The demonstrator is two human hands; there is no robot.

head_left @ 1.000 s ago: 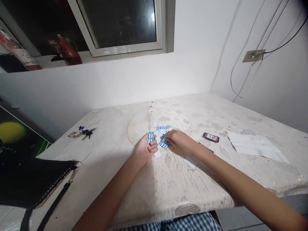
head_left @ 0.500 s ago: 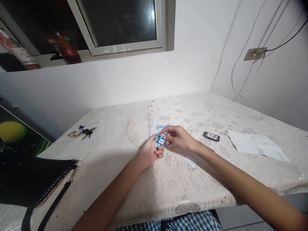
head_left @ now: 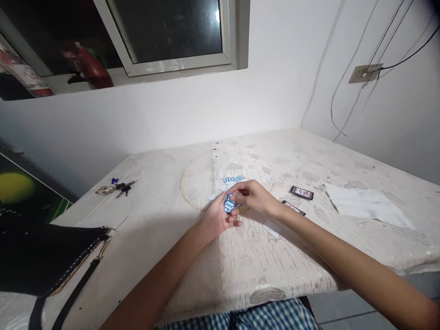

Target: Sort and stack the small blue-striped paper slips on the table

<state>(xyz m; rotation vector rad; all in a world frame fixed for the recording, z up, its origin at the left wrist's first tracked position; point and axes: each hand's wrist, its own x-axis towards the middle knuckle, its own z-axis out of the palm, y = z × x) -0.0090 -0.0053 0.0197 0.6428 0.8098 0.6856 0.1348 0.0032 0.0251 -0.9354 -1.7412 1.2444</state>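
While a pale wall [head_left: 206,105] rises behind everything, a table [head_left: 154,192] with a whitish, leaf-patterned covering spreads across the middle, its far corner meeting the wall. A window [head_left: 175,32] is set in the wall at the upper left, its panes dark. On the near left of the table lies a black bag [head_left: 44,261], its strap hanging toward the person. Well over to the right, a white sheet [head_left: 367,207] lies flat. Near the table's centre the two hands meet: the left hand [head_left: 215,217] has its fingers curled, and the right hand [head_left: 256,197] comes in from the other side, thumb and fingertips close together. A bunch of keys [head_left: 122,188] rests well apart on the left. Right of the hands lie two dark labelled strips [head_left: 301,192], the nearer one just beside the right forearm. Smallest are the blue-edged pieces [head_left: 228,204]: several are gripped in the left hand, just above the table, with the right fingertips against them; I cannot tell whether those fingertips pinch one. More blue-edged pieces lie on the table just beyond.
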